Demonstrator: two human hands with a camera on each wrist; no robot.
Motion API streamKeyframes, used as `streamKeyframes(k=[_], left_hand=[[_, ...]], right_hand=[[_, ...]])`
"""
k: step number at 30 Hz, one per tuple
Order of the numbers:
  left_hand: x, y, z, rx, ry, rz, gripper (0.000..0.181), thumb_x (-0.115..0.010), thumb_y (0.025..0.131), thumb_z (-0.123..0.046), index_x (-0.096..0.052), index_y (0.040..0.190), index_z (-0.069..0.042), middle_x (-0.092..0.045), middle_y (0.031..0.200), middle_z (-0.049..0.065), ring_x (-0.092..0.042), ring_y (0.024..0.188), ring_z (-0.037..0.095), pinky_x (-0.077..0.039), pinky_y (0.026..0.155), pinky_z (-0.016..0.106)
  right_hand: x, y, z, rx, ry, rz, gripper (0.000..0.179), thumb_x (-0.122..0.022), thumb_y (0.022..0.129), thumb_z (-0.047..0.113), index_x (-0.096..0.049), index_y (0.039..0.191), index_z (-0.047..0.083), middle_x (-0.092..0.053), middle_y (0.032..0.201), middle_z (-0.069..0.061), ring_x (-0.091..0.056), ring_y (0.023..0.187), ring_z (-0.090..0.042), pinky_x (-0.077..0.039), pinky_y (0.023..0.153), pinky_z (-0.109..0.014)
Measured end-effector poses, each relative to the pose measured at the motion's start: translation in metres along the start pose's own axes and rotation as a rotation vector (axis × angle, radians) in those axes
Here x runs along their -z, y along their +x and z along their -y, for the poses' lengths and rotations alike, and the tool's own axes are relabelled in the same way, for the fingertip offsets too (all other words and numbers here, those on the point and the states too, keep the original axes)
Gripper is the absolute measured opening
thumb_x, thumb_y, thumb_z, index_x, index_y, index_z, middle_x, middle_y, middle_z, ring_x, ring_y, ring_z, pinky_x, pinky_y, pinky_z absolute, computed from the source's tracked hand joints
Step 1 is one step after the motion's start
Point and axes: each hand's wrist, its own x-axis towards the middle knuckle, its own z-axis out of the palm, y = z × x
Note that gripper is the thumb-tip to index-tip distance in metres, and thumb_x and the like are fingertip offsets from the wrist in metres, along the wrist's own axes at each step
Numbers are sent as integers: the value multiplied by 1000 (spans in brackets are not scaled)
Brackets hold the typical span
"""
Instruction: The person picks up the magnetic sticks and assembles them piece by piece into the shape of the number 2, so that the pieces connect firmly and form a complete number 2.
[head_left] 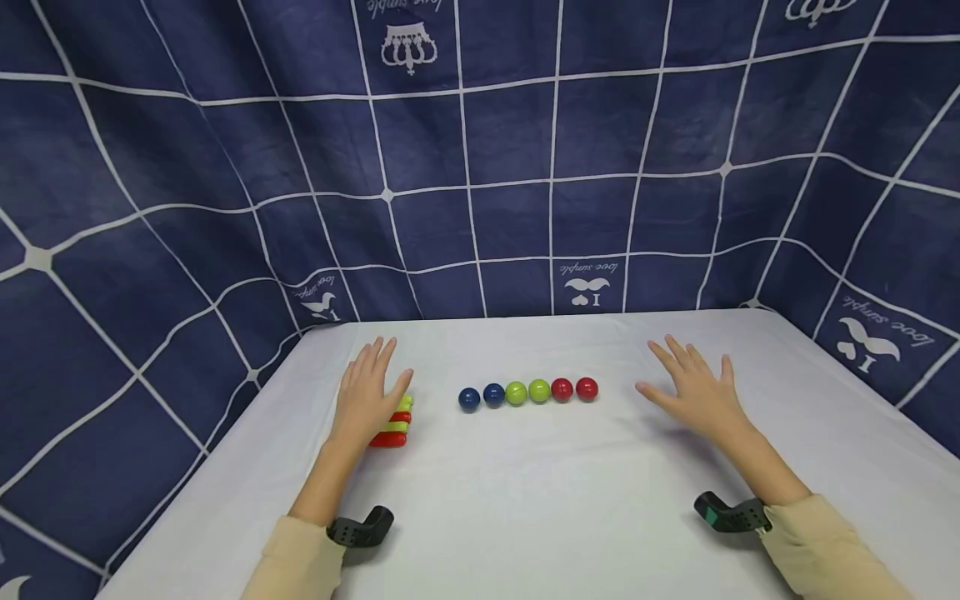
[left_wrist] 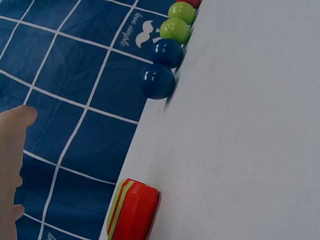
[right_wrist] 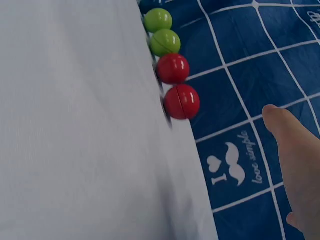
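My left hand (head_left: 367, 398) is held over the left side of the table with fingers spread, and nothing is in it. Partly hidden beneath it lie several red and lime-green bars (head_left: 390, 438), lined up side by side. My right hand (head_left: 696, 392) hovers at the right, fingers apart and holding nothing. Between the hands runs a row of glossy balls: two dark blue balls (head_left: 482, 397), two lime-green balls (head_left: 528, 392) and two red balls (head_left: 574, 389). In the right wrist view a seam shows round the nearest red ball (right_wrist: 182, 102).
A white cloth covers the table (head_left: 525, 500). Behind and at both sides hangs a navy curtain (head_left: 510, 217) with white grid lines. Each wrist wears a black band with a camera, the left band (head_left: 362, 527) and the right band (head_left: 731, 512).
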Motion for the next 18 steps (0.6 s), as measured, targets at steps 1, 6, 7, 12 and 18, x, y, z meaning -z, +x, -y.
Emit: streamKeyframes(k=[1,6,7,12,18], left_hand=[[-1,1,1,4,-30,-12,59,-46,91,-39,-30,141,-13,-28,147,15,-23,135,35,-17,108,54],[-7,5,6,76,-182,-4,48,-44,93,-30,-38,137,-13,-37,141,14,-33,131,33,-27,105,51],[-9,6,7,103,-210,4,46,-43,93,-29,-40,136,-13,-39,140,13,-34,130,32,-28,105,51],[-20,8,17,239,-361,30,37,-43,94,-25,-49,128,-11,-46,134,12,-37,129,31,-26,107,48],[-37,8,31,352,-528,44,33,-46,93,-22,-55,121,-6,-49,130,15,-37,128,31,-25,108,47]], right_hand=[[-1,1,3,2,10,0,75,-45,84,60,-26,143,17,-24,147,-20,-24,130,-47,1,96,-73],[-10,7,18,13,77,-1,72,-48,85,55,-29,141,15,-27,146,-19,-28,130,-41,-2,98,-71],[-13,8,21,17,93,-2,71,-49,86,54,-29,141,14,-28,146,-19,-28,130,-41,-2,98,-71],[-27,13,31,17,214,15,65,-52,88,43,-31,140,11,-30,144,-20,-29,131,-41,-7,100,-69],[-52,18,36,-48,500,88,60,-50,91,33,-29,140,6,-29,142,-24,-29,130,-43,-24,101,-61]])
